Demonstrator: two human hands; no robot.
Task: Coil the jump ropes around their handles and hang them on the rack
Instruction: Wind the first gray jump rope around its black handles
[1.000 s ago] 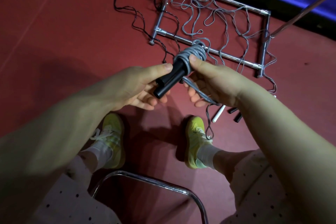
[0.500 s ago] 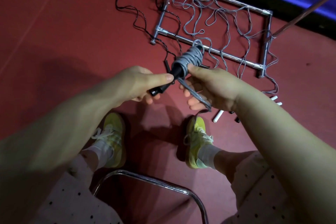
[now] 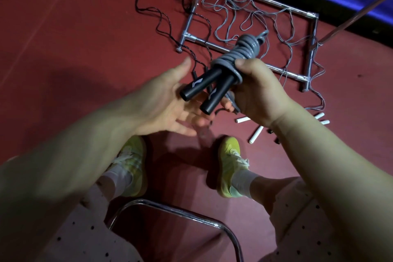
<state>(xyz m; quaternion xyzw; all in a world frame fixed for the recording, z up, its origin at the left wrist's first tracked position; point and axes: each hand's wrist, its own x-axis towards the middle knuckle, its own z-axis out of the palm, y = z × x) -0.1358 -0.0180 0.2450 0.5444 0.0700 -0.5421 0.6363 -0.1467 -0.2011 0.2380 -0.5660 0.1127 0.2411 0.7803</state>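
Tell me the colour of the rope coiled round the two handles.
Grey, wound round the black handles; the rope shows best in the head view.

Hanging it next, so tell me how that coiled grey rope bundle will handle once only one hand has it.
The coiled grey rope looks tightly wound on the two black handles, so it should carry as one stiff bundle. The right hand pinches the wraps; easing that grip may let them spring loose. The smooth handles could slip out.
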